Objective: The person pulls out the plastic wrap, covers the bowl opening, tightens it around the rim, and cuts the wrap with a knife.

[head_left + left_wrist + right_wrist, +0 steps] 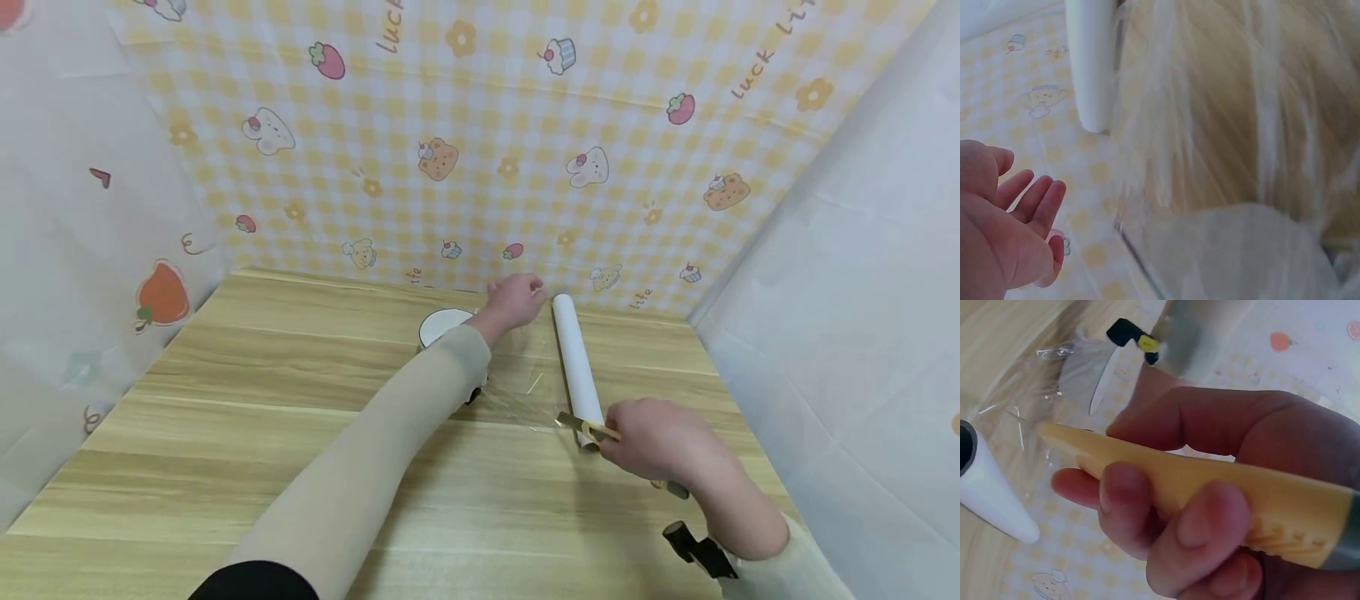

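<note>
My right hand (660, 437) grips a yellow utility knife (1210, 487) with a dark grey end. In the head view the knife's tip lies over the near end of a white roll (576, 358), beside a sheet of clear plastic film (525, 396). The film stretches from the roll over a white bowl (444, 323) with a dark rim. My left hand (517, 298) is beyond the bowl, near the roll's far end. Its fingers (1041, 200) are loosely bent and hold nothing in the left wrist view. The left forearm hides part of the bowl.
A wood-grain tabletop (247, 400) lies under everything. Behind it hangs a yellow checked cloth (480, 200) with cartoon prints. White sheets (847, 333) stand along both sides. Each wrist wears a black strap mount (697, 550).
</note>
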Tool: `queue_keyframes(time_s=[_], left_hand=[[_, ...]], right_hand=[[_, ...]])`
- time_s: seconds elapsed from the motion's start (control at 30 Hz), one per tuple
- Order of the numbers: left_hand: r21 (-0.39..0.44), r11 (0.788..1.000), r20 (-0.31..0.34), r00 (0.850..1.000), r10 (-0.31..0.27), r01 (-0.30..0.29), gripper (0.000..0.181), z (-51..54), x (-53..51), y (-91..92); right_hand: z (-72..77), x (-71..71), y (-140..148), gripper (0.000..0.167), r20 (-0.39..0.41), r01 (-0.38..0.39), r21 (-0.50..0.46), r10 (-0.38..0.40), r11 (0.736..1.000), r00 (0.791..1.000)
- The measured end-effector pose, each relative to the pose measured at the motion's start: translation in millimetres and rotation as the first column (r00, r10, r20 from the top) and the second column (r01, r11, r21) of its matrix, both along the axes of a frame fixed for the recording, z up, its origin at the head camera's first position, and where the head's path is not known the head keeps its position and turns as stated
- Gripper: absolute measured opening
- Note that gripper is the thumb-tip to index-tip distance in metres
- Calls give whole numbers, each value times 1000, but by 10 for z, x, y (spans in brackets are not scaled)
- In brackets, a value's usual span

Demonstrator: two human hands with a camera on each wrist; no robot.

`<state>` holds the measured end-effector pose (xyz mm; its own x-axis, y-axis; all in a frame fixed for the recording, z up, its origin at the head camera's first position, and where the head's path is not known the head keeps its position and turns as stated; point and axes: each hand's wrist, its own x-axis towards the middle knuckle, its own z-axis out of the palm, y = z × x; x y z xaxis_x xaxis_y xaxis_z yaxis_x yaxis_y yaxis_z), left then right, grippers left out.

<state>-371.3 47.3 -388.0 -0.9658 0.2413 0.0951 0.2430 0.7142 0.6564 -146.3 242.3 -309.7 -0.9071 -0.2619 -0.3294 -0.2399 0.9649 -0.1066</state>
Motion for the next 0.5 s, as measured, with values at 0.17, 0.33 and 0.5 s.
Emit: queue_keyframes(time_s=[0.17, 0.33, 0.5], left_hand=[[59, 998, -27, 999, -31, 33, 45, 86, 58, -177], [100, 994, -45, 998, -35, 40, 44, 122, 129, -377], [181, 983, -51, 998, -21, 30, 47, 89, 204, -656]], right_hand=[[-58, -79, -34, 19, -17, 48, -56, -49, 997, 999], [-144, -182, -78, 34, -51, 97, -133, -104, 986, 993], [-247, -322, -93, 37, -71, 140, -213, -158, 967, 985]])
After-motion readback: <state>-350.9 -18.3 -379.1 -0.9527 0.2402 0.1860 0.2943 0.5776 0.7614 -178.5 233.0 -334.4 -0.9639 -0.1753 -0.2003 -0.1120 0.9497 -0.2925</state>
